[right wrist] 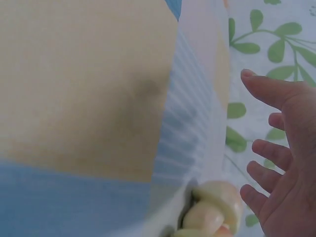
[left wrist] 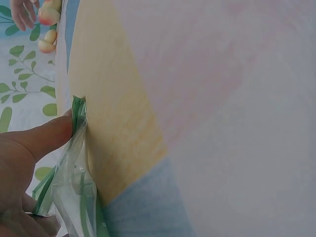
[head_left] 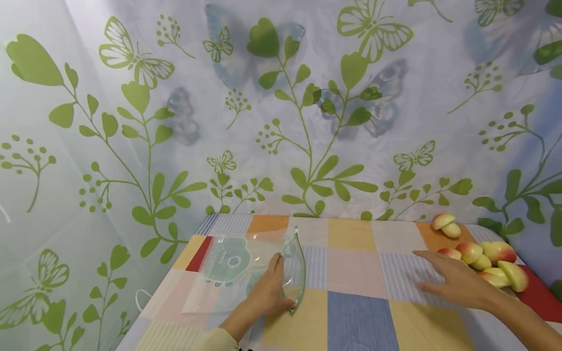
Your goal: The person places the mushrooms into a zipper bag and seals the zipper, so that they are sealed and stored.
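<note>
My left hand [head_left: 268,290] holds a clear zip bag [head_left: 228,263] by its mouth, which has a green zip edge and gapes toward the right. The bag lies on the table and bears a pale green cartoon print. In the left wrist view the thumb touches one green edge of the bag [left wrist: 69,173], with other fingers at another green strip lower down. My right hand [head_left: 456,280] hovers over the table with spread fingers and nothing in it. Beside and beyond it lie several red-and-yellow fruit pieces [head_left: 498,252], resembling cut apples, partly hidden by the hand and wrist.
A patchwork cloth [head_left: 357,314] covers the table. Another cluster of red-and-yellow pieces [head_left: 444,224] lies near the far right edge. A curtain [head_left: 281,122] printed with leaves and butterflies hangs behind the table and at its left. A white cord [head_left: 139,297] loops at the left edge.
</note>
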`<action>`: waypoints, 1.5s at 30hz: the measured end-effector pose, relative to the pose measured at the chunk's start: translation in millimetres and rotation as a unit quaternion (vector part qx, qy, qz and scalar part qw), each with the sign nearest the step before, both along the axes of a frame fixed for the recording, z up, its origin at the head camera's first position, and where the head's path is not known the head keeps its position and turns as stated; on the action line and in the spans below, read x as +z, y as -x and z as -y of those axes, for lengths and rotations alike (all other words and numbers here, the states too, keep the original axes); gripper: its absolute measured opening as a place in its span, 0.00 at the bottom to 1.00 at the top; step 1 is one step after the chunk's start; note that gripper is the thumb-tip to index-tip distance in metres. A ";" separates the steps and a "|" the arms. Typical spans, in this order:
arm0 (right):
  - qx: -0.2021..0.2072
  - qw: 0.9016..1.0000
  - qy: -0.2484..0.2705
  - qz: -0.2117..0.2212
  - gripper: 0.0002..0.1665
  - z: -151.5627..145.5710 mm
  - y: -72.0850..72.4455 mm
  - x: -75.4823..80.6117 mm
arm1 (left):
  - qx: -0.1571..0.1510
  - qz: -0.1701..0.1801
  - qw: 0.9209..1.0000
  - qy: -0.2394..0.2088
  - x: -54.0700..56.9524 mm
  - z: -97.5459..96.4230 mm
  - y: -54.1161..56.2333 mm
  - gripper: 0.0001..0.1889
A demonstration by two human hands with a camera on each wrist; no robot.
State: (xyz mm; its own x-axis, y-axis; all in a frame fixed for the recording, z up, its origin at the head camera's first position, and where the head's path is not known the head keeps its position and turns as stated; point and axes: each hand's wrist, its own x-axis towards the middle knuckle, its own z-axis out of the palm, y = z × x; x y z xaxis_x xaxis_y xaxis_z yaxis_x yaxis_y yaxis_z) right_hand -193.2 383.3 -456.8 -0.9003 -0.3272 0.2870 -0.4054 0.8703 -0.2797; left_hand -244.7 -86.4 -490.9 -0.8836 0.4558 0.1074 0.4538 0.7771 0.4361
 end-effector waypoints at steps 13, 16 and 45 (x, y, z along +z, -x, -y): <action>-0.064 0.997 -0.002 -0.030 0.39 -50.6 -21.2 -7.0 | 0.002 0.000 1.000 -0.004 -1.8 0.2 -1.6 0.68; -0.075 0.996 0.004 -0.052 0.39 -58.4 -24.3 -8.5 | -0.001 -0.005 1.000 -0.009 -1.3 1.4 -2.3 0.68; -0.170 0.974 0.067 -0.137 0.42 -107.6 -56.1 -45.9 | 0.003 0.019 1.000 -0.013 -3.0 2.0 2.3 0.69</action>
State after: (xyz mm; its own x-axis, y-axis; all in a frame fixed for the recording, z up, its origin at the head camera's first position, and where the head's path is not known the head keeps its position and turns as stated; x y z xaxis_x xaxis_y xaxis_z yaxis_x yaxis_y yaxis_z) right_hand -137.1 490.9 -502.7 -0.8335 0.0326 0.5515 -0.1761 0.9305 -0.3212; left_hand -247.1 -88.3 -493.9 -0.8897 0.4485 0.0856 0.4324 0.7674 0.4735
